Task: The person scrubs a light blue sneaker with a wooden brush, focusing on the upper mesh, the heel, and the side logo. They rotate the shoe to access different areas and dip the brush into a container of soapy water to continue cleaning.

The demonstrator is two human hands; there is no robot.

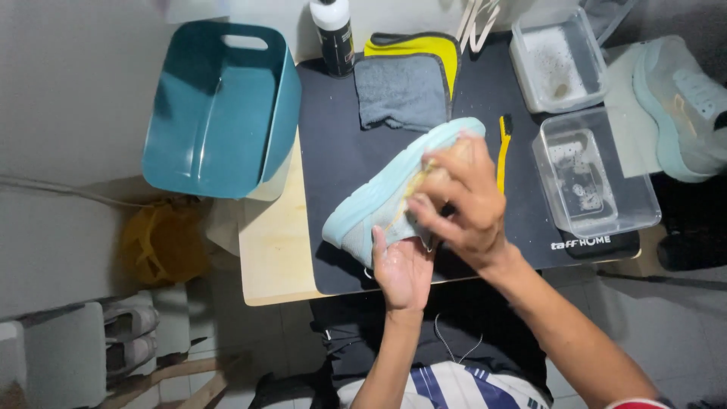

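Observation:
A light blue sneaker (379, 193) lies tilted over the black mat (333, 151), sole edge facing left. My left hand (401, 269) grips it from below at the heel end. Over the sneaker's side, my right hand (458, 204) presses down with fingers curled; something small and pale may be under the fingers, but I cannot tell what. A yellow-handled brush (503, 151) lies on the mat just right of the sneaker.
A teal basket (219, 113) stands at the left. Behind the shoe are a grey and yellow cloth (401, 87) and a black bottle (335, 34). Two clear plastic tubs (594, 178) sit at the right, a second sneaker (681, 106) beyond them.

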